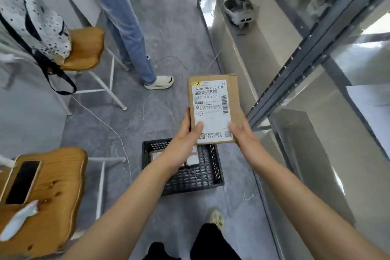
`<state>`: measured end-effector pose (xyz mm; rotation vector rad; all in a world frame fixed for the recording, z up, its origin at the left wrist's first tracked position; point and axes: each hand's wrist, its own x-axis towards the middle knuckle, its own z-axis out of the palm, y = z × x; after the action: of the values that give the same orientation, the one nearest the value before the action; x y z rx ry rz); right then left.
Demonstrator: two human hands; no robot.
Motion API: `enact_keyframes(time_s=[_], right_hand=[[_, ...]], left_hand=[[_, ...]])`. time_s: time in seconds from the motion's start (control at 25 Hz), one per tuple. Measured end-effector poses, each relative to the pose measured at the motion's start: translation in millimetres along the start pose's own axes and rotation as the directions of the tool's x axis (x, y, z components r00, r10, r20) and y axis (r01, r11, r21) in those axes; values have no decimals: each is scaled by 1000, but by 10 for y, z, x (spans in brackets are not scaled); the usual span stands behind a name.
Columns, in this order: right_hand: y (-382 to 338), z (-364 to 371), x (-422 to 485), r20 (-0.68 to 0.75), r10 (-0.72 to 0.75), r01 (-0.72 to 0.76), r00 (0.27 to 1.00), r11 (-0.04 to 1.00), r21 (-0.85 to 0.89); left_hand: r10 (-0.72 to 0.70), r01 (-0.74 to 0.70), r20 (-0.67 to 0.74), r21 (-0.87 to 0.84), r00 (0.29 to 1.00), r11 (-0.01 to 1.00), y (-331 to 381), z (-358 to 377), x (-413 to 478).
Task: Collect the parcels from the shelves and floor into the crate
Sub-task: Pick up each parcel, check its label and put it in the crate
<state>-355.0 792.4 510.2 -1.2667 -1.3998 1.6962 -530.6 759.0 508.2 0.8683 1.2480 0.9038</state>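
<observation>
Grey floor (pixel 173 34) runs between two wooden chairs on the left and metal shelves (pixel 312 44) on the right. Both hands hold one flat cardboard parcel (pixel 213 107) in the air, label side up. It is above the far edge of the black crate (pixel 213 177). The left hand (pixel 183 141) grips its lower left edge with the thumb on the label. The right hand (pixel 244 135) grips the lower right corner the same way. The crate stands on the floor and already contains other parcels (pixel 193 159). Another person's legs (pixel 126 34) stand further back.
</observation>
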Motion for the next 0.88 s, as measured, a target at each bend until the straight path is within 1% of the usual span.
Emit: enact_keyframes(time_s=[0.08,0.16,0.2,0.32,0.44,0.48,0.56,0.64,0.72,0.8,0.88], right_hand=[[506,-126,405,-31,34,-34,999,999,-2],[1094,-235,779,-68,55,-56,996,998,-9],[1454,-270,999,-72,59,-60,996,998,-13],[2728,-323,1588,-64,107,-108,992,994,-20],[4056,-356,2072,-62,166,-171,984,980,-100],[4391,-358,2186,-66,181,-188,981,975,-118],[5023,-355,2394,-92,176,-189,980,971,-148],[5415,-327,2531,-142,149,-175,979,967,-187],[5615,-267,2585,-220,125,-185,967,942,-279],[5712,-199,2595,-290,54,-180,956,886,-427],[5769,-131,2584,-315,22,-197,949,822,-535]], left_hand=[[-47,47,-7,10,999,999,-414,-45,470],[-64,64,-4,-3,998,998,-906,-114,920],[-67,67,-2,-5,998,998,-1243,-163,1198],[-145,145,-12,16,989,989,-2466,-351,1981],[-256,256,-12,66,967,964,-3753,-548,2631],[-285,284,-3,95,958,954,-4082,-598,2805],[-299,296,5,138,954,945,-4718,-659,3152],[-293,290,6,142,956,947,-5103,-673,3377],[-333,327,19,148,943,933,-5279,-631,3443],[-365,357,17,167,931,919,-5346,-588,3442],[-360,354,-5,185,933,917,-5396,-545,3456]])
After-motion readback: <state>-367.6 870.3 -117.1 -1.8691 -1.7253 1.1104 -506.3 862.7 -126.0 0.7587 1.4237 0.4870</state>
